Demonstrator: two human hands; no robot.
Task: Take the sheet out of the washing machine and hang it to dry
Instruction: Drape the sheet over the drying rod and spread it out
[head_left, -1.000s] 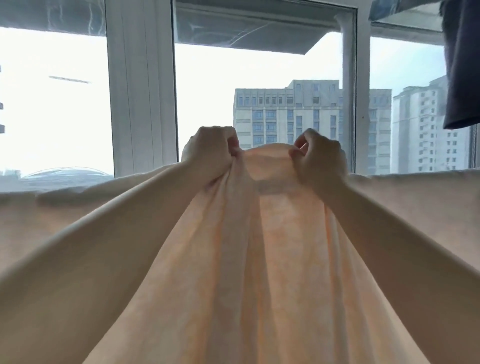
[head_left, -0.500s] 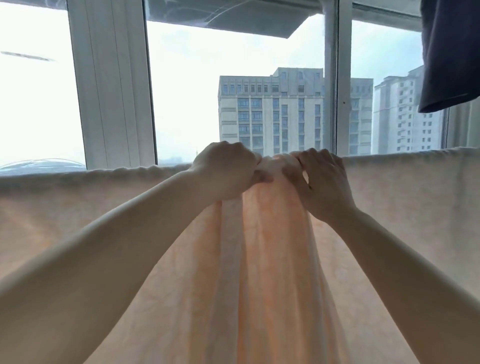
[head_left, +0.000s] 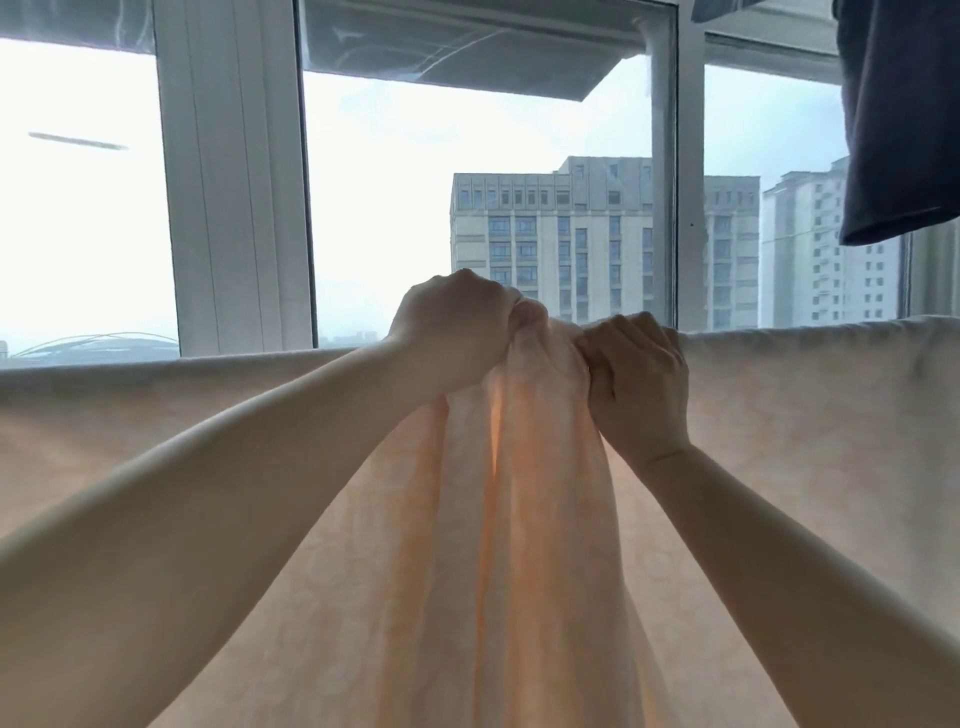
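Head view: both hands have drawn closer over the last second, left hand (head_left: 457, 327) and right hand (head_left: 636, 374) each fisted on a bunched fold of the pale peach cotton sheet (head_left: 519, 519), which hangs draped before the white-framed window (head_left: 234, 182); spreading remains.

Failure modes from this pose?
1. Both the left hand and right hand pinch one bunched fold of the sheet; left gathered, that thick middle may dry slowly.
2. Tugging there might drag the draped top edge unevenly.
3. The dark garment hangs close above; lifting could brush it.
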